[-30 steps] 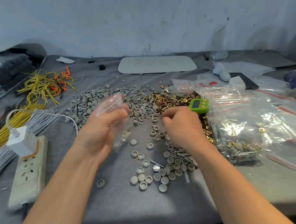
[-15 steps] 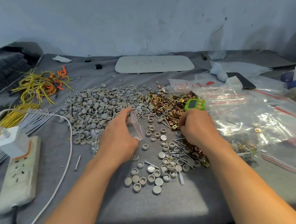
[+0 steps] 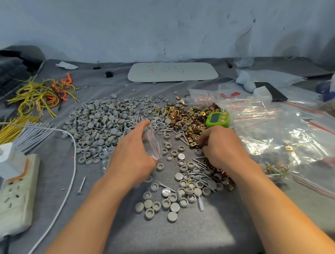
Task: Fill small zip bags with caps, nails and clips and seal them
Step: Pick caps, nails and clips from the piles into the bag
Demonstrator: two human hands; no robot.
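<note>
Our left hand (image 3: pixel 132 158) pinches a small clear zip bag (image 3: pixel 154 145) with a red strip, just above the grey bench (image 3: pixel 171 243). Our right hand (image 3: pixel 222 147) is curled, fingertips down among the brass clips (image 3: pixel 189 116); we cannot tell whether it has picked any up. The heap of grey caps (image 3: pixel 99 123) lies beyond the left hand, with nails (image 3: pixel 159 125) between the caps and the clips. A green timer (image 3: pixel 218 119) sits just beyond the right hand.
</note>
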